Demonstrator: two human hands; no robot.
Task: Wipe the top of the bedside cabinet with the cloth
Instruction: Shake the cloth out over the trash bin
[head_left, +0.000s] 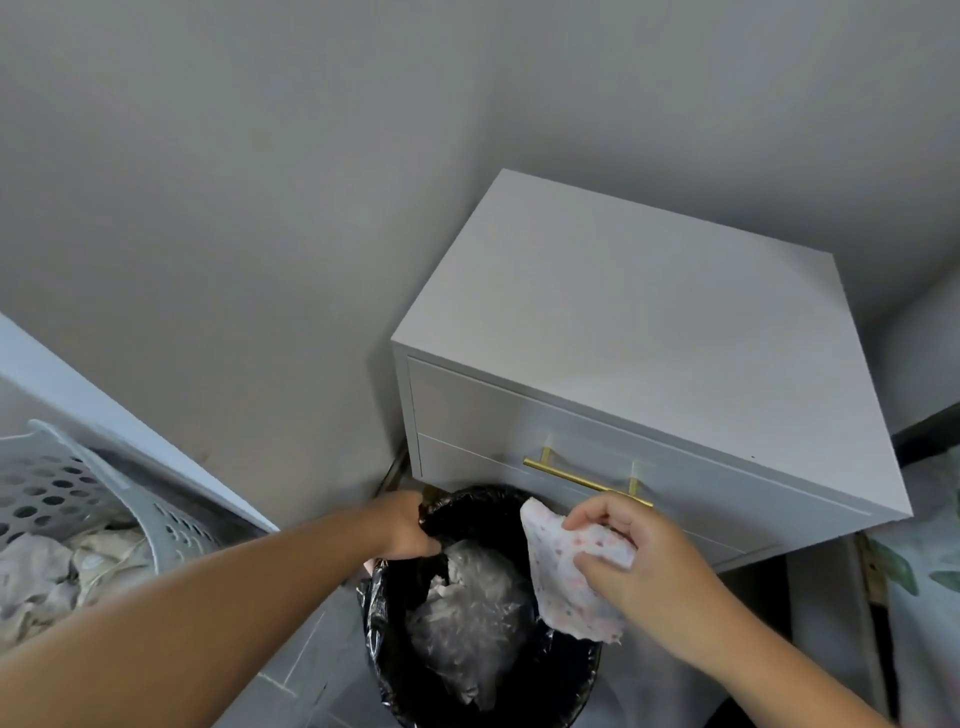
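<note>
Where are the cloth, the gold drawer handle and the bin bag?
cloth (563, 582), head view, middle of the spotted fabric.
gold drawer handle (571, 478), head view, along its bar.
bin bag (483, 506), head view, black far rim.

a bin lined with a black bag (415, 670) and filled with crumpled clear plastic (467, 618) is seen at centre, and a perforated laundry basket (57, 488) of clothes at left.

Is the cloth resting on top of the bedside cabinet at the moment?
No, the right hand holds the cloth over the black-lined bin, below the bedside cabinet top.
</note>
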